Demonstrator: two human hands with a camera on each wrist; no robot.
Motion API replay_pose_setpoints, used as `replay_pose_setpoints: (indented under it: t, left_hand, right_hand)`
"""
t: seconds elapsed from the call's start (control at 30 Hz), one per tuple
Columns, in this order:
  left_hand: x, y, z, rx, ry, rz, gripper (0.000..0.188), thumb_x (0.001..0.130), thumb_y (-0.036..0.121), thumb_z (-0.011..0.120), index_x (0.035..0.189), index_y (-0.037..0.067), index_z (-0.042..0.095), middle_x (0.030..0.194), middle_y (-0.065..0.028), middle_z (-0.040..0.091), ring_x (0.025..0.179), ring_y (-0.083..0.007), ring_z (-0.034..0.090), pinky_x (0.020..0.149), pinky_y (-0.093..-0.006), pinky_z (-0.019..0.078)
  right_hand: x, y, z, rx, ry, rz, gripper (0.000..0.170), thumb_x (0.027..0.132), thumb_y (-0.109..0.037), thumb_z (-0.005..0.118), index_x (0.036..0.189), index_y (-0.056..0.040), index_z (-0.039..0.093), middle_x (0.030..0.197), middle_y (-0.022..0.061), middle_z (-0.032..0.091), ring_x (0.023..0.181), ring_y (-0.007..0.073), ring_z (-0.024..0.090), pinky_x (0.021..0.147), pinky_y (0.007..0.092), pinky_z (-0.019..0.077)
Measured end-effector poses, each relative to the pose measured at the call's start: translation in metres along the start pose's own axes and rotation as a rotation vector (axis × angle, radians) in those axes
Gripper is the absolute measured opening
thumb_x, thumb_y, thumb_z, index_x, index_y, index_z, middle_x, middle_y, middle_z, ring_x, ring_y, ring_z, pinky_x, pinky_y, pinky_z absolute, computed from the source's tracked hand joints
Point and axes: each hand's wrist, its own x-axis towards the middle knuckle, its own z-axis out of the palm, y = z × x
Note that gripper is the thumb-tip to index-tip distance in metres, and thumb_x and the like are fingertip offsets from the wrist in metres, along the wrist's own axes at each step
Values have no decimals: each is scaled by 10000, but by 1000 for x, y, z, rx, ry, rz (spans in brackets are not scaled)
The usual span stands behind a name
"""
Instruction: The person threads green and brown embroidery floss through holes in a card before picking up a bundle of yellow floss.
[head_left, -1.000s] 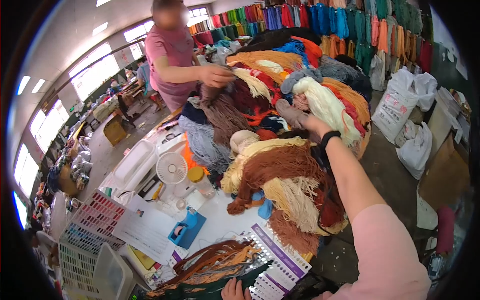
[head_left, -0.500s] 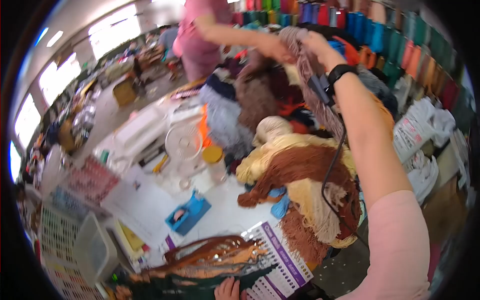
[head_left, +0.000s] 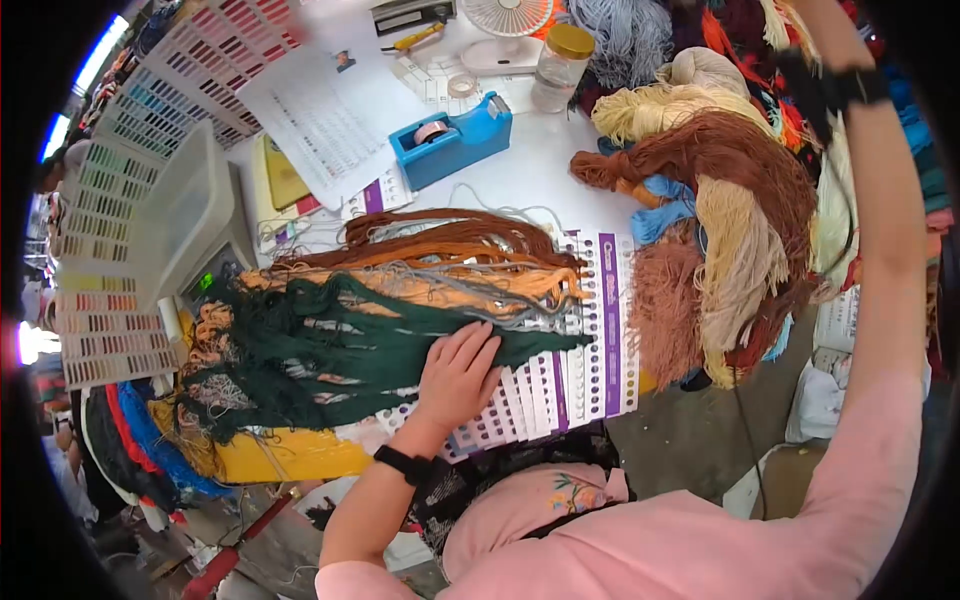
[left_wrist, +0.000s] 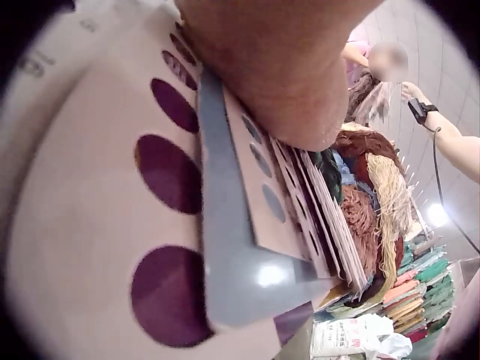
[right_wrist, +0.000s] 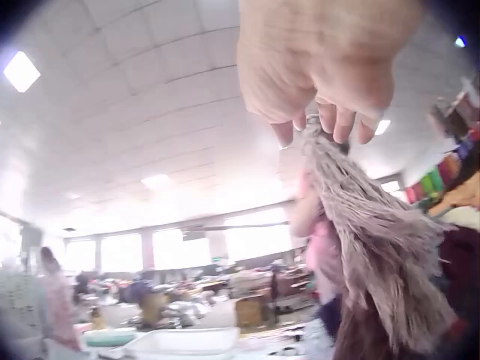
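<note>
The left hand rests with extended fingers on dark green thread, over the punched cards. In the left wrist view that hand is above a stack of cards with round holes. The right hand is out of the head view past its top edge; in the right wrist view the right hand pinches the top of a greyish-mauve yarn hank, which hangs from its fingertips. In the left wrist view the right hand is raised beside the hank.
A blue tape dispenser, a lidded jar, a small fan and a plastic bin stand on the table. Brown and cream yarn lies at the right. Another person in pink stands behind the hank.
The right hand has lifted the greyish-mauve hank from the yarn pile. The head view has tilted down towards the table; the left hand still rests on the green thread.
</note>
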Motion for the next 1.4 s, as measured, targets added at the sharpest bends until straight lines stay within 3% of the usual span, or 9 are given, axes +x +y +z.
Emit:
replay_pose_setpoints:
  t: [0.17,0.23,0.3,0.37,0.6,0.93,1.1,1.23,1.4]
  left_hand:
    - [-3,1,2,-19,69,27,347,708,153,589,1027,29,531,1138,-113,485,1074,-257,437,876,-381,341]
    - [-4,7,-1,-120,131,16,358,692,106,597,1031,18,525,1130,-135,480,1073,-282,435,884,-395,344]
    - [-13,18,-6,-132,281,6,322,695,53,589,1006,3,526,1096,-147,488,1048,-309,443,873,-396,356]
    - [-33,29,-12,-147,274,22,265,700,39,584,958,-2,537,1062,-148,500,1011,-318,463,849,-402,372]
    - [-118,42,-24,-74,86,12,266,683,84,625,924,6,543,1044,-161,502,978,-350,471,831,-429,378]
    - [-166,20,-13,115,92,-107,438,644,163,675,1022,6,519,1151,-176,459,1073,-359,407,890,-434,328]
    - [-168,16,-8,84,131,-107,494,618,143,693,1055,18,501,1143,-170,467,1056,-354,422,889,-432,328]
    - [-162,22,-15,37,108,-132,497,606,138,692,1050,22,502,1158,-174,452,1070,-355,409,892,-431,324]
    - [-161,36,-34,-56,145,-220,458,604,117,674,1024,28,516,1139,-174,448,1065,-356,404,887,-433,324]
  right_hand:
    - [-140,-81,49,148,-355,20,350,742,-59,586,1083,-37,510,1039,61,546,978,163,511,741,313,474]
    - [-221,-107,70,291,-507,113,289,690,-96,599,964,-25,544,1038,173,504,1013,301,471,870,355,384]
    - [-299,-117,84,260,-560,37,272,658,-87,592,916,-22,535,989,178,515,959,342,492,829,393,408]
    - [-356,-129,87,175,-636,59,278,650,-123,621,903,-50,532,1046,151,497,942,315,506,783,390,416]
    - [-436,-114,88,-169,-721,-7,456,762,-233,561,1186,-133,428,1284,129,331,1223,277,266,987,440,205]
    - [-439,-103,80,-68,-726,-77,465,783,-241,535,1207,-103,405,1283,156,328,1217,294,269,977,437,218]
    - [-370,-118,33,41,-396,56,285,724,-101,575,1003,-54,545,1111,161,499,979,332,510,814,372,425]
    - [-283,-70,3,-127,-168,57,148,684,-22,548,832,-8,547,844,136,562,814,305,542,709,365,437]
    - [-185,-10,31,-670,-548,216,120,691,-104,535,791,-62,586,853,139,596,803,294,577,657,376,480]
